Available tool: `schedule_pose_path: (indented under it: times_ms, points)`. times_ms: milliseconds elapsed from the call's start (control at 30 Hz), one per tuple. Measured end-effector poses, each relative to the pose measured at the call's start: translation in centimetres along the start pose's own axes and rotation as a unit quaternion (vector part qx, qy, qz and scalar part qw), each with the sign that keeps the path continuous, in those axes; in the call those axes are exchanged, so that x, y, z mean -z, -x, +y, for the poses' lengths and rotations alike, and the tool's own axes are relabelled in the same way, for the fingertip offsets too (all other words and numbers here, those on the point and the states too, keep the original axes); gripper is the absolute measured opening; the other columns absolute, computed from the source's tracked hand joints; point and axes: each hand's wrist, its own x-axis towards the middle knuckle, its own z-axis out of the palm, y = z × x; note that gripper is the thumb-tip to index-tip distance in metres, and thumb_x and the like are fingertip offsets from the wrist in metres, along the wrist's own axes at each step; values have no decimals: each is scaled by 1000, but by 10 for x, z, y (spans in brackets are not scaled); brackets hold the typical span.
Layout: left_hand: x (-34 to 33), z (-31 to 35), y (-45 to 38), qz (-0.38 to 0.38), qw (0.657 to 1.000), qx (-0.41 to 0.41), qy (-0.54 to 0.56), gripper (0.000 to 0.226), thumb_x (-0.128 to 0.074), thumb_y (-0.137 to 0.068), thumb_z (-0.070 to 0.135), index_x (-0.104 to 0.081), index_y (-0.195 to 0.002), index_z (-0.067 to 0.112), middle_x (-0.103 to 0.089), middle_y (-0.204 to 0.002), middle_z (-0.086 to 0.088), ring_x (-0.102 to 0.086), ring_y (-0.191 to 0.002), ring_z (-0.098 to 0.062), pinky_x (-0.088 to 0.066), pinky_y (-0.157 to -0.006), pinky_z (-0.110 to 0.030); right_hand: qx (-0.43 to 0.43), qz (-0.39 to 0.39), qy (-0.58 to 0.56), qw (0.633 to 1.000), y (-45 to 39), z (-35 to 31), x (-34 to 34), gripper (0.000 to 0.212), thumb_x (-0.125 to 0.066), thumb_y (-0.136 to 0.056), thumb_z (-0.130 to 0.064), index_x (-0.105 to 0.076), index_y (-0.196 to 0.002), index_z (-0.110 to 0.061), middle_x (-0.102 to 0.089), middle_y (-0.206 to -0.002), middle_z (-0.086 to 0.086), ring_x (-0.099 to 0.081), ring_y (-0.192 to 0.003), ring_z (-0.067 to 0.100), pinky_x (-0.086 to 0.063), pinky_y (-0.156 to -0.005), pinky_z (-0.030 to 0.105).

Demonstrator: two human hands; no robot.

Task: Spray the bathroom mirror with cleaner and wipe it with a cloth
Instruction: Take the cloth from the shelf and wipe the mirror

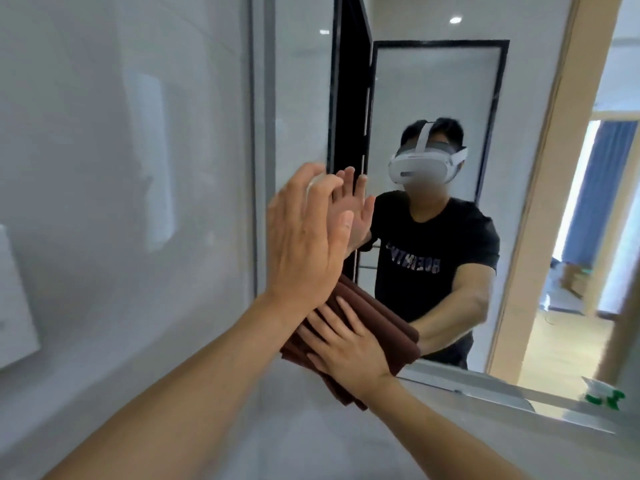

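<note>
The bathroom mirror [433, 91] fills the right half of the view, with a grey frame down its left side. My left hand [304, 233] lies flat against the glass near that left edge, fingers straight and pointing up. Below it, a folded brown cloth [388, 327] sits against the mirror's lower left corner. My right hand [346, 348] presses on the cloth with flat, spread fingers. At the lower right edge is a white and green object [604, 396], which looks like the head of a spray bottle; most of it is out of view.
A glossy grey tiled wall [121, 168] runs to the left of the mirror, with a white panel [14, 299] at the far left. A metal ledge [502, 393] runs along the mirror's bottom edge. The mirror reflects a person, a black-framed door and a doorway.
</note>
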Motion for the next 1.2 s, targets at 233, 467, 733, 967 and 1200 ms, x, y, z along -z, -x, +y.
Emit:
schedule_pose_path:
  times_ms: [233,467,733,967,1200]
  points:
    - [27,-20,-25,4,999,22,-43,31,-42,-99,28,-55,-123,15,-49,-137,-5,-46,-128,-20,-38,-107,-39,-17,64,-37,997,-95,65,47,65,-51,-95,-49,-34,-152,-22,-38,-158,4,-25,-150,25,-13,-124,51]
    - [-1,10,-62,78,991,35,107,17,-40,-101,22,-55,-103,13,-53,-104,5,-52,-93,-10,-47,-83,-24,-57,105,-26,993,-168,166,122,54,-17,-107,-42,-31,-155,-20,-29,-163,3,-18,-153,18,-16,-125,44]
    - [-39,35,-120,128,939,182,263,19,-35,-106,30,-52,-99,25,-57,-98,11,-58,-93,-7,-49,-82,-22,11,127,-147,981,-179,228,162,43,-45,-105,-23,-44,-148,-23,-31,-162,-3,-18,-152,9,-16,-125,34]
    - [-59,32,-115,136,940,200,242,18,-36,-105,27,-54,-108,28,-54,-108,17,-56,-99,0,-49,-84,-17,-63,178,-284,940,-165,224,172,42,-53,-99,-3,-55,-139,-11,-40,-157,0,-41,-143,14,-36,-118,34]
    - [-98,41,-107,91,981,174,0,53,-61,-95,23,-43,-144,18,-44,-149,2,-40,-138,-16,-37,-115,-36,-72,196,-246,946,-149,229,190,48,-48,-93,9,-57,-138,-6,-54,-145,6,-52,-133,17,-39,-113,25]
